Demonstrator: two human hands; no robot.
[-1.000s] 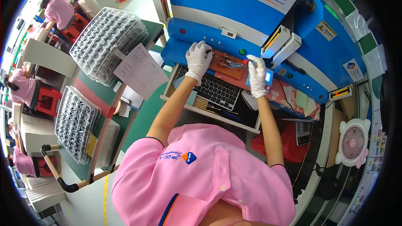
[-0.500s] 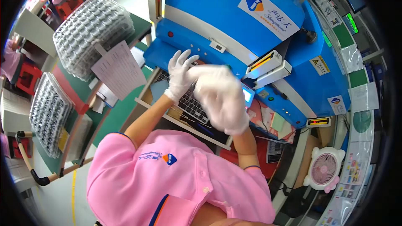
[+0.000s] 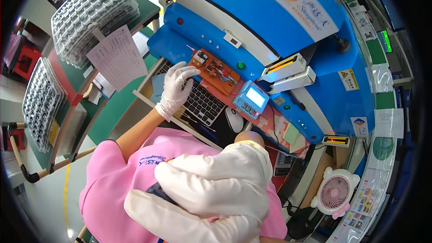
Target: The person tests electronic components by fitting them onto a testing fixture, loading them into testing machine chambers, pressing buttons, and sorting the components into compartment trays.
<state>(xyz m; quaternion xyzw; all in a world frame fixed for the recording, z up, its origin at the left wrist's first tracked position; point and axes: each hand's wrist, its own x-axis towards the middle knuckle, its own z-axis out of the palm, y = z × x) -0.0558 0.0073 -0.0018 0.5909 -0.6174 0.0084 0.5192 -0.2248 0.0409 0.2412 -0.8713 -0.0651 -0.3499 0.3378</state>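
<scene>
White-gloved right hand (image 3: 207, 193) at 6 o'clock on my feed's pinching a small dark part (image 3: 159, 191); left hand (image 3: 174, 89), fingers loose, is around 10, just beside the orange fixture (image 3: 215, 73) at 12.

a drawer (image 3: 225, 136) carries a keyboard (image 3: 203, 103) and white mouse (image 3: 234, 120).

White left glove (image 3: 175, 87), white right glove (image 3: 220, 193); dark piece (image 3: 158, 192) at 7 o'clock, orange fixture (image 3: 210, 76) at 12.

R hand (image 3: 202, 193) close to cam, gripping small dark item (image 3: 160, 192). L hand (image 3: 176, 88) over kybd (image 3: 203, 104), by orange fixture (image 3: 214, 73). Blue meter (image 3: 252, 101) beside fixture, scrn (image 3: 256, 96) lit
</scene>
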